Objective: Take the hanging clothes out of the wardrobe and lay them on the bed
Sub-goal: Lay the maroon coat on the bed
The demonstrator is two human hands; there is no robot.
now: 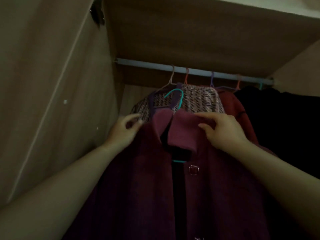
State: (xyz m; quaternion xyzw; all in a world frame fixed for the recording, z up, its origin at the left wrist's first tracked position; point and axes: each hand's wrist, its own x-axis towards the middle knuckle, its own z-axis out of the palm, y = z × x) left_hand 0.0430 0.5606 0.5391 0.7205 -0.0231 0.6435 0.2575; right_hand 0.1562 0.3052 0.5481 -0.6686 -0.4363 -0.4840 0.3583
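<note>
A maroon coat [216, 187] with a collar and square buttons hangs in front of me on a teal hanger [178, 97], whose hook is off the rail [190, 71]. My right hand [223, 130] grips the coat's right collar and shoulder. At the coat's left shoulder, my left hand [124, 129] has its fingers curled at the fabric edge. Behind it a patterned knit garment [199, 101], a red garment [239, 108] and dark clothes [280, 118] hang on the rail.
The wardrobe's side panel [60, 101] stands close on the left, with a hinge [97, 12] at the top. A shelf board [207, 40] runs above the rail. Several coloured hanger hooks sit on the rail.
</note>
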